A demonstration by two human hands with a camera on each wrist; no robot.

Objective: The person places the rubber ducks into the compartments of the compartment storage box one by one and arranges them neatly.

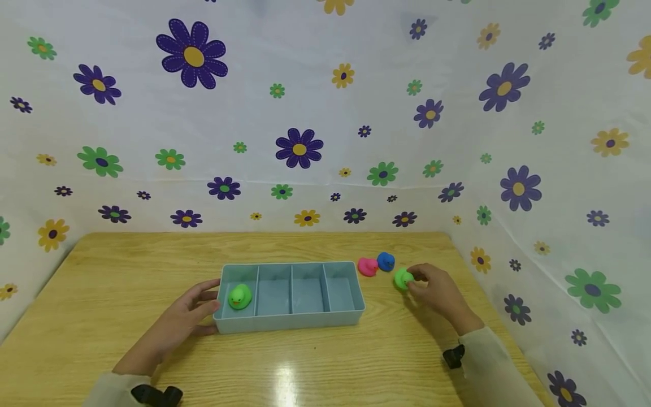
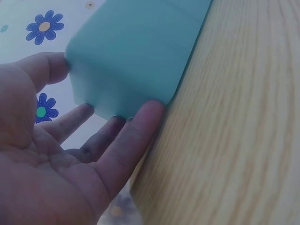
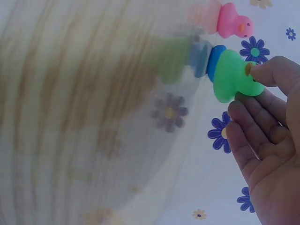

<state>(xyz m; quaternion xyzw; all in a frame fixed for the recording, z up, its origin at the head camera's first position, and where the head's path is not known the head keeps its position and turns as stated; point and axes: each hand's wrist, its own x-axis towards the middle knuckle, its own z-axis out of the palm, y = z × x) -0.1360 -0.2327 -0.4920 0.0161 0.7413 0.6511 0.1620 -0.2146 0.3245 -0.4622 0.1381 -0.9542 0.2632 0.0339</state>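
A pale blue tray with four compartments [image 1: 290,321] stands on the wooden table. In its leftmost compartment sits a green rubber duck [image 1: 239,297]. My left hand [image 1: 185,316] is at the tray's left end, thumb and fingertips touching the end wall; the left wrist view shows the fingers [image 2: 136,145] spread, not wrapped around it. Right of the tray, my right hand [image 1: 436,288] pinches a second green rubber duck [image 1: 402,279] by its head, the thumb [image 3: 272,72] against its face. Just behind it are a pink rubber duck [image 1: 367,267] and a blue rubber duck [image 1: 386,262].
The pink duck lies close to the tray's right end, beside the blue one. A white flowered cloth [image 1: 315,113] hangs behind the wooden table [image 1: 315,373] and along its right side. Each wrist carries a small black camera mount.
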